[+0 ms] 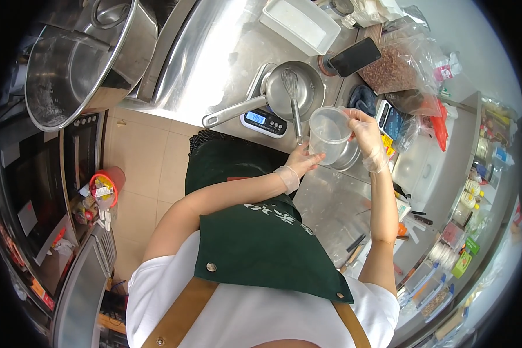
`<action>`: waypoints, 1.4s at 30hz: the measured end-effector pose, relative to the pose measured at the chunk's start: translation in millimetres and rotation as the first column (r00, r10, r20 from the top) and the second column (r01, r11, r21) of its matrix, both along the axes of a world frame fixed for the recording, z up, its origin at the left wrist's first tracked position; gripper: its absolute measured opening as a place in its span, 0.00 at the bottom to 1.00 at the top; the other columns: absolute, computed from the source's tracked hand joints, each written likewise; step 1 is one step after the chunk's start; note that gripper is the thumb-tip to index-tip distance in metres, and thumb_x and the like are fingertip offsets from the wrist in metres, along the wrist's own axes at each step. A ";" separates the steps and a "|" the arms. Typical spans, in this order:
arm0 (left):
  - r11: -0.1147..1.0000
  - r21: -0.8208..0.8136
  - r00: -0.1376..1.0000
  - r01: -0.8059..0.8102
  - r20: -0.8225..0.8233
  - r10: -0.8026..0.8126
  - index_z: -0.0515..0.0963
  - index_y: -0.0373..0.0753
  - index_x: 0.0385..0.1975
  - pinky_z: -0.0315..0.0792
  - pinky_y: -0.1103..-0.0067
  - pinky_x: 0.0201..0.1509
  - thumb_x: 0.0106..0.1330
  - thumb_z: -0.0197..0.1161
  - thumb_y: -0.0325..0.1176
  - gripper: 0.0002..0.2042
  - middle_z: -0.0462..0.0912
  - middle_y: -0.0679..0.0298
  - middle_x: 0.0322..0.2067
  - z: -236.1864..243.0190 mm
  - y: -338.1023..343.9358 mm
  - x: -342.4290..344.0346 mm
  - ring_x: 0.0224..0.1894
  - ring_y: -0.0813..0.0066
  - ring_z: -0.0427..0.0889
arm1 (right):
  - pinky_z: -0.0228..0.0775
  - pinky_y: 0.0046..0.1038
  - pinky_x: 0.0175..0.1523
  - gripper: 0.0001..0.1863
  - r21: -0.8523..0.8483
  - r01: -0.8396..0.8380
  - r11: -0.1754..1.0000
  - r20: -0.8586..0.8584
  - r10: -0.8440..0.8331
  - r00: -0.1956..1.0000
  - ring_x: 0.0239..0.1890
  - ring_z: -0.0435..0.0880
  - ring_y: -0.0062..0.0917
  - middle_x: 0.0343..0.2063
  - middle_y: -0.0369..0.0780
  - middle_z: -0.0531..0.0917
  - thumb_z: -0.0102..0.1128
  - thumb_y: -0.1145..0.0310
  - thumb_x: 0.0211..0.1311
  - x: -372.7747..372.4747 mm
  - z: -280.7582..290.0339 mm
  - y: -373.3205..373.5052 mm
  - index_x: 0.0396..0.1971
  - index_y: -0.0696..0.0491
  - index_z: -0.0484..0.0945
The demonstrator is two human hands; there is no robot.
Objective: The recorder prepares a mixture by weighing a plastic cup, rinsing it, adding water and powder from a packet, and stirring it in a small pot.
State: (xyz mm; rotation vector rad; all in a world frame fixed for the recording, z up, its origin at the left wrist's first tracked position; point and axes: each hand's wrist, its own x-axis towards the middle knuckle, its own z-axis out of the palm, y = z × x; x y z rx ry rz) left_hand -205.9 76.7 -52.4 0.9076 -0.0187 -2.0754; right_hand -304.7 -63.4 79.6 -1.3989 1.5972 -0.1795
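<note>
A clear plastic tub point(328, 132) is held between my two gloved hands, tilted so that its round mouth shows. My left hand point(303, 160) grips its lower side, and my right hand point(365, 132) pinches the rim on the right. Just left of the tub, a steel saucepan point(314, 81) rests on a kitchen scale point(263, 123) with a lit display. A wire whisk point(292, 93) leans in the pan, its handle over the near rim. The pan's long handle point(232, 112) points left. Under the tub, part of a round metal bowl point(348, 158) shows.
A large steel mixing bowl point(69, 75) stands at the upper left. Behind the pan are a white rectangular tray point(301, 26) and a propped phone point(355, 57). Bagged brown food point(388, 72) and a second scale point(390, 120) lie to the right. A red bin point(115, 177) stands on the floor.
</note>
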 end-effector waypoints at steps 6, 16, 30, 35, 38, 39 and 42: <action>1.000 0.016 1.000 0.009 0.018 -0.009 0.59 0.38 0.59 0.69 0.82 0.44 0.57 0.67 0.37 0.32 0.75 0.65 0.42 13.7 -1.8 6.9 0.45 0.80 0.72 | 0.66 0.16 0.29 0.16 0.005 0.001 1.000 -0.001 -0.001 1.000 0.23 0.72 0.13 0.27 0.32 0.79 0.47 0.73 0.53 2.4 1.4 -0.4 0.41 0.60 0.78; 1.000 0.020 1.000 0.011 -0.022 -0.010 0.57 0.39 0.60 0.68 0.80 0.46 0.57 0.66 0.37 0.33 0.73 0.63 0.46 11.7 -1.6 7.5 0.47 0.78 0.71 | 0.66 0.17 0.29 0.16 -0.004 -0.028 1.000 -0.035 0.028 0.999 0.22 0.71 0.13 0.28 0.34 0.80 0.48 0.74 0.53 9.6 2.7 -2.7 0.40 0.61 0.78; 0.998 0.070 0.989 0.002 -0.148 0.009 0.60 0.42 0.59 0.66 0.80 0.45 0.60 0.63 0.37 0.28 0.72 0.63 0.44 10.3 0.2 8.1 0.44 0.78 0.70 | 0.66 0.17 0.28 0.16 0.034 -0.060 0.998 -0.092 0.063 0.994 0.21 0.71 0.14 0.25 0.34 0.79 0.48 0.73 0.53 14.9 -4.7 -10.2 0.39 0.62 0.78; 0.997 0.077 0.987 0.008 -0.161 0.004 0.60 0.41 0.59 0.66 0.80 0.46 0.61 0.63 0.37 0.28 0.73 0.63 0.43 9.6 -0.7 7.9 0.44 0.78 0.70 | 0.66 0.17 0.27 0.15 0.029 -0.069 0.997 -0.088 0.071 0.994 0.20 0.71 0.14 0.25 0.34 0.79 0.48 0.72 0.54 15.6 -4.4 -11.4 0.39 0.63 0.78; 0.995 0.096 0.986 0.010 -0.164 0.005 0.59 0.41 0.60 0.66 0.79 0.46 0.61 0.63 0.37 0.29 0.73 0.63 0.43 10.5 -1.0 8.4 0.44 0.77 0.70 | 0.66 0.17 0.27 0.15 0.035 -0.077 0.996 -0.090 0.080 0.993 0.20 0.72 0.14 0.24 0.35 0.79 0.49 0.72 0.54 14.1 -6.2 -12.6 0.39 0.63 0.78; 0.996 0.088 0.986 0.015 -0.166 0.000 0.58 0.41 0.60 0.66 0.79 0.46 0.61 0.63 0.37 0.29 0.72 0.63 0.44 10.4 -1.1 8.9 0.45 0.77 0.70 | 0.66 0.17 0.27 0.15 0.037 -0.080 0.996 -0.098 0.083 0.992 0.20 0.72 0.14 0.24 0.35 0.79 0.49 0.72 0.54 14.6 -5.8 -12.6 0.39 0.63 0.78; 0.997 0.076 0.988 0.024 -0.157 -0.012 0.58 0.41 0.60 0.66 0.79 0.46 0.61 0.63 0.37 0.29 0.72 0.63 0.46 12.4 -1.0 9.0 0.46 0.77 0.70 | 0.66 0.17 0.28 0.16 0.031 -0.074 0.997 -0.115 0.077 0.990 0.21 0.72 0.14 0.25 0.35 0.79 0.48 0.72 0.54 15.9 0.5 -10.0 0.40 0.62 0.78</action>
